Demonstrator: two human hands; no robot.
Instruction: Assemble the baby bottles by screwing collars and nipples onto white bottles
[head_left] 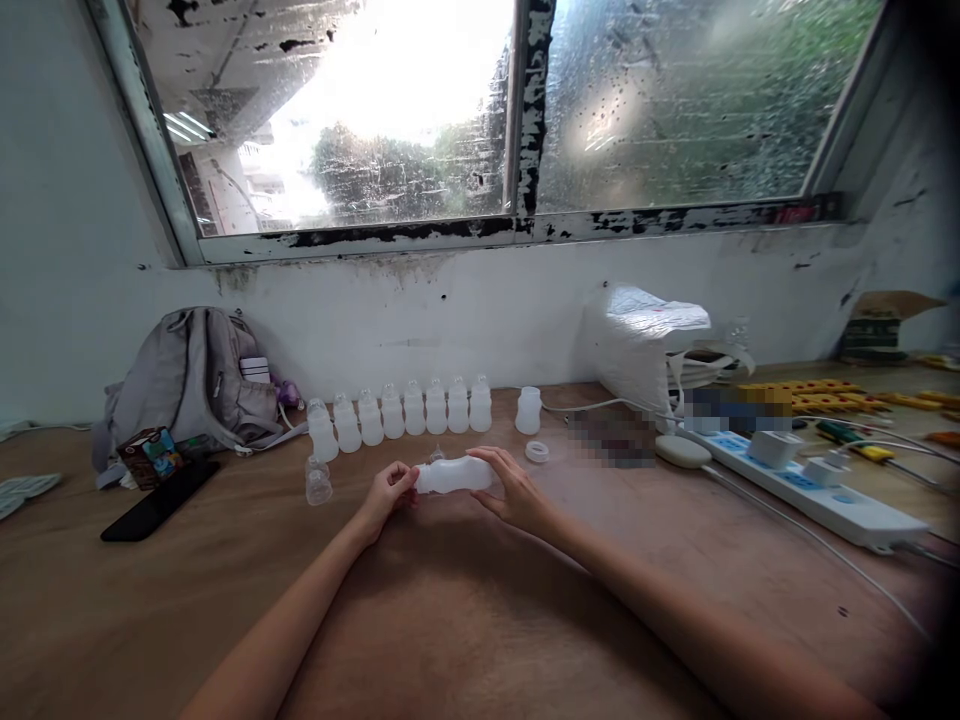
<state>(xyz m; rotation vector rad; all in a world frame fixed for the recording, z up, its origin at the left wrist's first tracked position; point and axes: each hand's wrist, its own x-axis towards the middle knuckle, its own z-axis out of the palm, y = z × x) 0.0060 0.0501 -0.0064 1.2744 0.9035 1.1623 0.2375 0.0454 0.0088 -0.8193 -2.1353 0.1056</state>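
Along the back edge of the bench (pixel 442 640) I'm seeing eight bottles (pixel 414 414) standing in a row, a backpack (pixel 199 375) resting left, a lone bottle (pixel 528 414) standing right, a ring (pixel 529 453) lying before it. Before the row, a held bottle (pixel 450 476) is spanning left hand (pixel 386 495) to right hand (pixel 517 490). Toward the right edge, a power strip (pixel 851 510) is resting.

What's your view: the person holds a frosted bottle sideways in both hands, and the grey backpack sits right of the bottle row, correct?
Not quite: the grey backpack sits left of the bottle row, as the head view shows. A frosted bottle is indeed held sideways in the left hand and right hand.
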